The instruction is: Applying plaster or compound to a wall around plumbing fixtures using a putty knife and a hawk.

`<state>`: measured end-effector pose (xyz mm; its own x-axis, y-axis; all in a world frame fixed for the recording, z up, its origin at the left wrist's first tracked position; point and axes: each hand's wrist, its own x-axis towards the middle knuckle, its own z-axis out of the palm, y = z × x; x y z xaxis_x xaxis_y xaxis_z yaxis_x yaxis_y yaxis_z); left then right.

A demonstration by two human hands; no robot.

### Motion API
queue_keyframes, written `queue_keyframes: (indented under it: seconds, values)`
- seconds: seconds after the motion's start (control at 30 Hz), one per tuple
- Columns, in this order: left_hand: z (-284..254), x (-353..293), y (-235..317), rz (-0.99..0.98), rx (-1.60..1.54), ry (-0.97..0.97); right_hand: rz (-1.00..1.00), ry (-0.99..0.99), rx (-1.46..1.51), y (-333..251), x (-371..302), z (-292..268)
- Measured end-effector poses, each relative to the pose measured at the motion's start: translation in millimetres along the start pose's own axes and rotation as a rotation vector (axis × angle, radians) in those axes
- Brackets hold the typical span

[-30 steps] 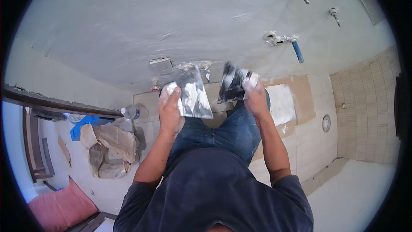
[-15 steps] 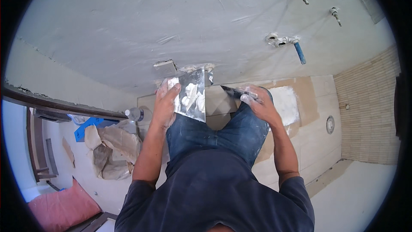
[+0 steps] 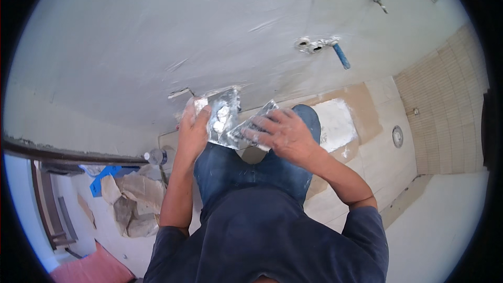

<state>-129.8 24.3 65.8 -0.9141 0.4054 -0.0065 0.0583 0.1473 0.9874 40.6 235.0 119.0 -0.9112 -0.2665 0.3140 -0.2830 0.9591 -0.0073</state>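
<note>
My left hand (image 3: 194, 132) grips a broad metal plate (image 3: 229, 106) by its left side, thumb on top. White putty (image 3: 222, 118) lies in lumps on the plate's shiny face. My right hand (image 3: 280, 133), dusted white, is closed on a putty knife (image 3: 262, 114); its blade slants against the plate's lower right corner. The knife's handle is hidden under my fingers. Both tools are above my knees, close to the smoothed grey wall (image 3: 157, 31). A pale box-like edge (image 3: 181, 93) juts from the wall just beyond my left hand.
Capped pipe ends and a blue pipe (image 3: 341, 56) stick out of the wall. A white-smeared board (image 3: 337, 124) lies on the tiled floor at right, near a round drain (image 3: 397, 136). Left are a plastic bottle (image 3: 155, 156), a crumpled paper sack (image 3: 137, 194) and a red cloth (image 3: 94, 267).
My right hand has swung left, turning the putty knife and bringing its blade to the plate. The plate has shifted slightly left in view, and the whole view has turned a little.
</note>
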Motion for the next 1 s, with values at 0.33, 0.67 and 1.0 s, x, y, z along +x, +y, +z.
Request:
queue_keyframes:
  seconds: [0.33,0.67,1.0]
  values:
    - [-9,8,-28,-0.005,-0.488,0.160,0.480,0.511,1.113,47,-49,57]
    - [-5,-20,-70,-0.112,-0.509,0.107,0.937,1.385,1.286,166,-18,27]
    - [-5,-28,-70,-0.109,-0.610,0.056,1.084,1.503,1.462,199,23,18]
